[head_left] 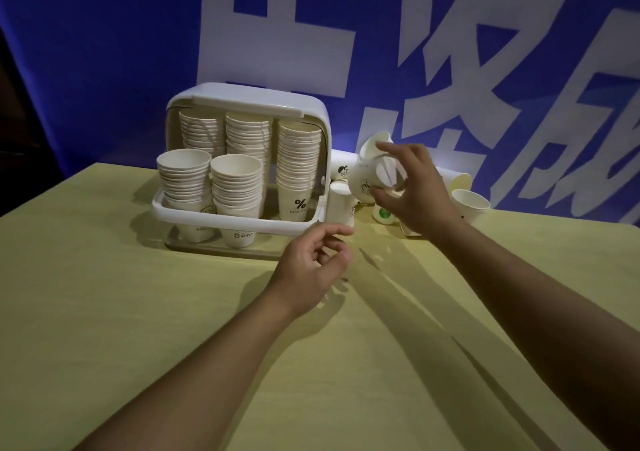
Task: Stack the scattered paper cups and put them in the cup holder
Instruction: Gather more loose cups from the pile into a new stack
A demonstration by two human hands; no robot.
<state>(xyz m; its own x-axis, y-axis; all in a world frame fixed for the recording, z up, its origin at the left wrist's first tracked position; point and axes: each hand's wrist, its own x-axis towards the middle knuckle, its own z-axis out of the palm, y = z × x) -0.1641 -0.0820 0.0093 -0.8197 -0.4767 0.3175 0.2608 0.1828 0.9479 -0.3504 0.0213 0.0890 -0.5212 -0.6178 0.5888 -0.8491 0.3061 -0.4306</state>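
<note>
Head view: white paper cup in right hand, fingers pinching rim, cup tilted on side, mouth toward hand. Holder lies left of it, already full of stacks. Left hand nearer holder, fingers loosely curled, holding nothing. Loose cups on counter behind right hand, partly hidden; count unclear.

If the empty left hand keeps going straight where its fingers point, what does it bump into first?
Probably the upside-down cup just beyond the left hand, beside the cup holder. Depth is hard to judge.
</note>
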